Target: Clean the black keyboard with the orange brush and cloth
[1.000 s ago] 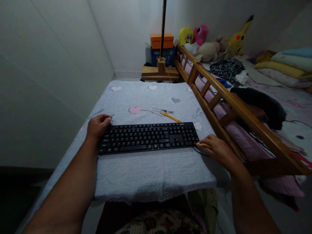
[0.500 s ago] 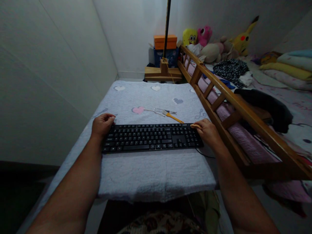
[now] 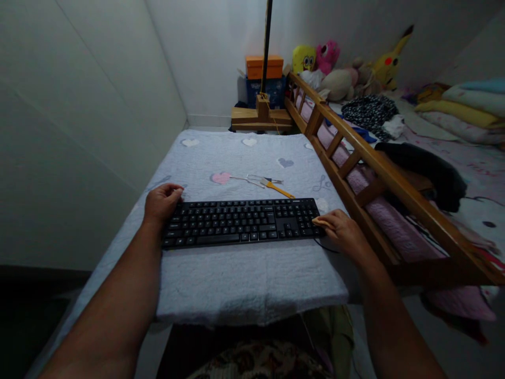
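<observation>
A black keyboard lies flat across the cloth-covered table, its cable leaving near the right end. At its upper left corner rests my left hand, fingers closed in a pinch; what is between them, if anything, is hidden. My right hand is at the keyboard's right end and pinches a small tan pad, seemingly a cloth or sponge. The pad touches or hovers just over the number keys. Behind the keyboard lie a flat brush with a yellow handle and some thin metal tools.
A light blue quilted cloth with heart patterns covers the table. Along the right runs a wooden bed rail, with clothes and plush toys beyond it. A wooden stand and stacked boxes are at the back. A pale wall rises on the left.
My right hand has moved with the tan pad from the keyboard's upper right corner down toward me, along the right edge. My left hand has stayed at the left corner.
</observation>
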Tool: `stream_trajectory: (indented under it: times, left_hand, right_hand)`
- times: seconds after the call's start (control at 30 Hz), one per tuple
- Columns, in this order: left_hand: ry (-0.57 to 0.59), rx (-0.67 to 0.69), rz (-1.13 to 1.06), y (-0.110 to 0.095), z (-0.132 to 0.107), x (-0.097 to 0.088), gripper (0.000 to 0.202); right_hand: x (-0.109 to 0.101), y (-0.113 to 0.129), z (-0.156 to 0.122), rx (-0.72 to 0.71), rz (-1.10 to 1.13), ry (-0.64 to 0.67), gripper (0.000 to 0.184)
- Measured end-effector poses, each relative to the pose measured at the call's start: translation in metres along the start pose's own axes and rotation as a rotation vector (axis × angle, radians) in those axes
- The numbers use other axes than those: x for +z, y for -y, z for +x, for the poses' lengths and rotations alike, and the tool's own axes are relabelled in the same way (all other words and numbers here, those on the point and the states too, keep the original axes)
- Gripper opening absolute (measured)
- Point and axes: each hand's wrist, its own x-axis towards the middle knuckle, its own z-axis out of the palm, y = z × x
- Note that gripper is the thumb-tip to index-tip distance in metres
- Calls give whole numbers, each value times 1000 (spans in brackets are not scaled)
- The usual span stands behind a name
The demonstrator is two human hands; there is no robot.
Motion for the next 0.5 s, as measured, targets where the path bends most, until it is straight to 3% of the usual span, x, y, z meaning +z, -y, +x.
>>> stream_trajectory:
  times: [0.3, 0.5]
  left_hand:
    - [-20, -3, -3, -3, 0, 0, 31]
    - [-19, 0, 5, 0, 2, 1, 33]
  right_hand:
    - [-6, 8, -38, 36, 56, 39, 24]
    - [-12, 12, -27, 18, 66, 36, 23]
